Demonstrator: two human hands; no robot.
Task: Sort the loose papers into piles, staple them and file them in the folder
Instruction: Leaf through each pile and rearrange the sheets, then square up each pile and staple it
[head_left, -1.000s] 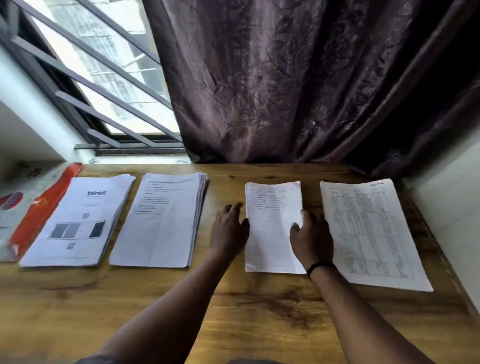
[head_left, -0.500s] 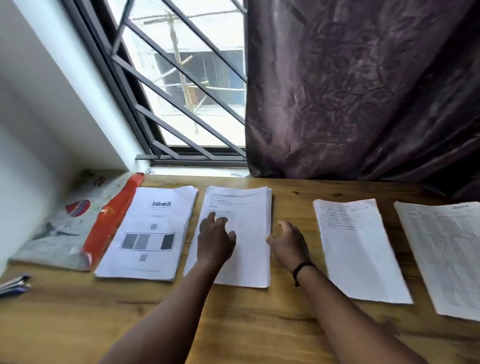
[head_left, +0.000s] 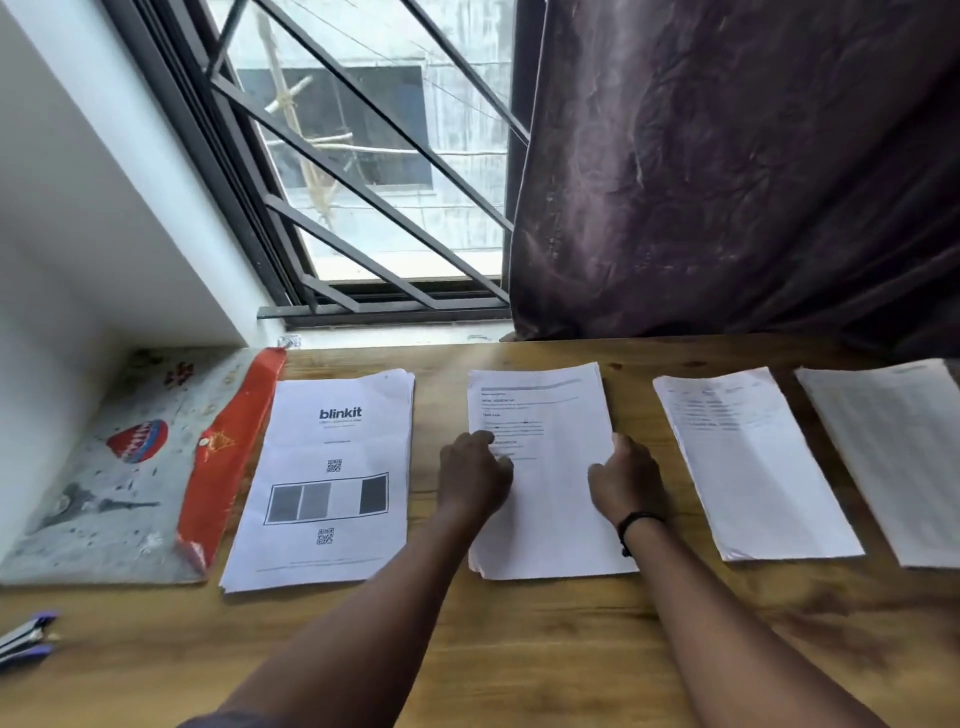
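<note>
Nearest the viewer, both forearms reach forward over the wooden bench (head_left: 519, 649) and converge on one pile, the second pile of papers (head_left: 550, 499), printed with lines of text. It lies directly ahead of the hands, its long axis running away from the person, so the hands flank it across its short width.

The left hand (head_left: 475, 475) rests on the pile's left edge about halfway up, fingers loosely curled with the tips on the top sheet; it does not appear to pinch anything. The right hand (head_left: 626, 480), with a dark band at the wrist, sits at the right edge, fingers bent against the side of the stack, apparently squaring it rather than holding it. Whether any finger is under the sheets I cannot tell. Both hands are about equally near, so the pile can be lifted or tapped from both long sides at once.

To the left, just beside this pile but apart from it, lies the blinkit pile (head_left: 324, 483). Further left is the folder (head_left: 130, 467), grey with an orange band, against the wall. At the near left edge a stapler (head_left: 26, 636) seems to lie, only partly in view. To the right are two more piles, the third pile (head_left: 753, 467) and the fourth pile (head_left: 893, 457), the last cut off by the frame.

Sorting looks done; stapling is probably next.
</note>
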